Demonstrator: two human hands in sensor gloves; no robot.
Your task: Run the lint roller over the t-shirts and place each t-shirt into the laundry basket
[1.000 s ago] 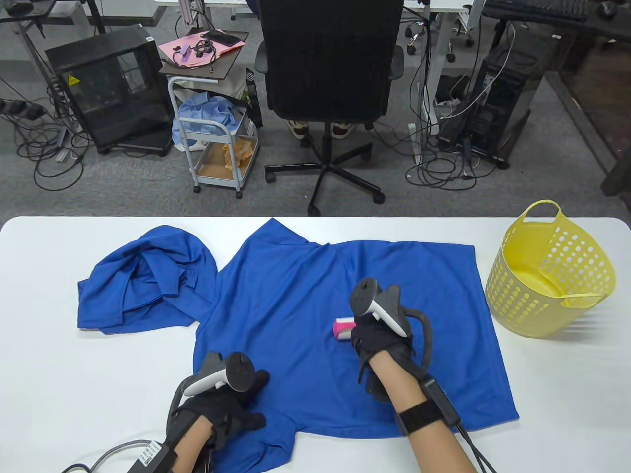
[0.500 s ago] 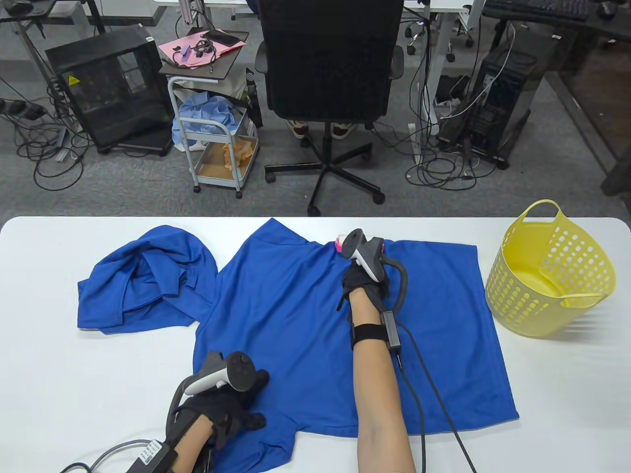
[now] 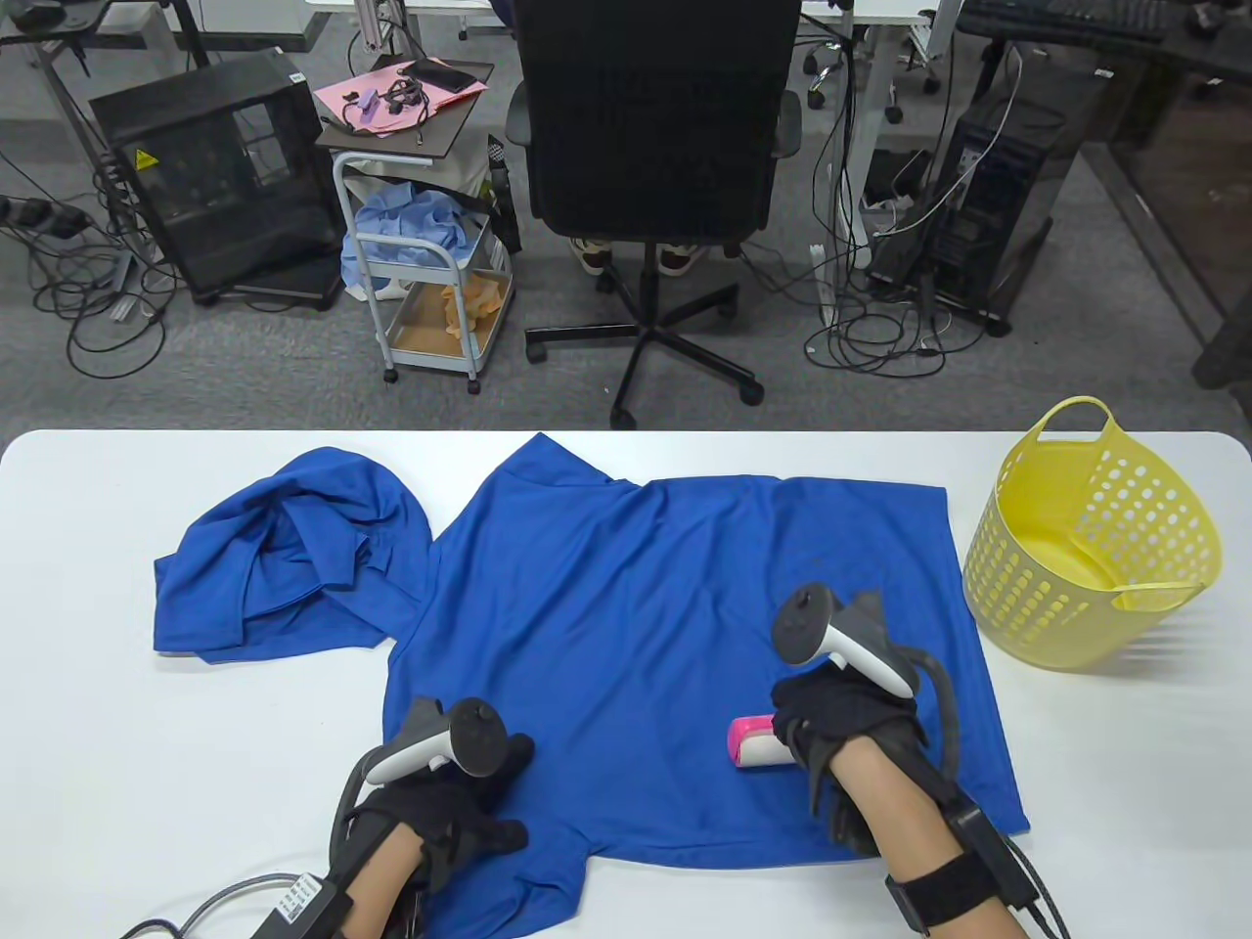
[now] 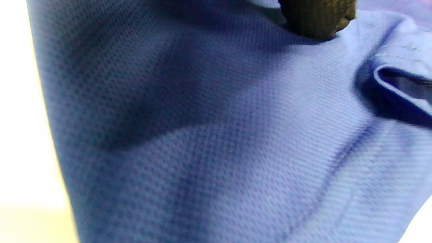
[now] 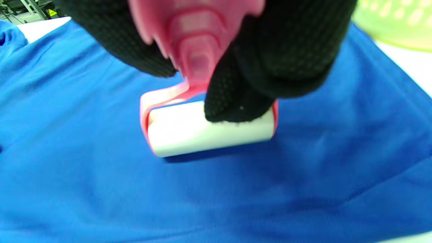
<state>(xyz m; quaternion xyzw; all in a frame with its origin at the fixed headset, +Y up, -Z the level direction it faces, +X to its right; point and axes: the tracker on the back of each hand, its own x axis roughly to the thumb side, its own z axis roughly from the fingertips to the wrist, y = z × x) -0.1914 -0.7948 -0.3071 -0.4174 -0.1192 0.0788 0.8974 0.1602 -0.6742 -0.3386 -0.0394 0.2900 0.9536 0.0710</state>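
The right hand [image 3: 841, 729] is clasping the pink lint roller [image 3: 755, 741] in a closed grip, pressing it onto the spread blue t-shirt [image 3: 626, 626]. The left hand [image 3: 445, 817] is lying flat, fingers relaxed, on the shirt's near corner.

Bare white desk [image 3: 117, 743] lies open at nine o'clock of the flat blue t-shirt [image 3: 626, 606] and along the front edge at five o'clock. Toward three o'clock, a strip of desk separates the shirt's hem from the perforated yellow plastic laundry basket [image 3: 1095, 548] — its tall wall and raised handle block a low sideways pass. At ten o'clock the crumpled blue t-shirt [image 3: 284, 558] heaps up, touching the flat one.
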